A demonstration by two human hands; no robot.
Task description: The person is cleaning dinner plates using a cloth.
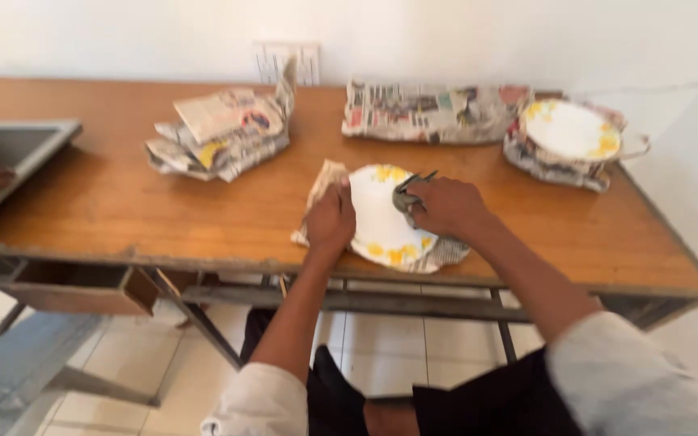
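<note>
Head view: both hands work at one plate near the counter's front edge.
Right hand: closed on a crumpled grey paper wad, pressed to the plate.
Left hand: clasps the plate's left rim.
Progress: plate lies bare on newspaper, unwrapped.
Around: wrapped bundles, long parcel, second plate; the counter offers room.

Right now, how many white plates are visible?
2. One plate lies on newspaper at the table's near edge, under both hands. The other sits on a newspaper-wrapped stack at the far right. Wrapped bundles may hide more.
</note>
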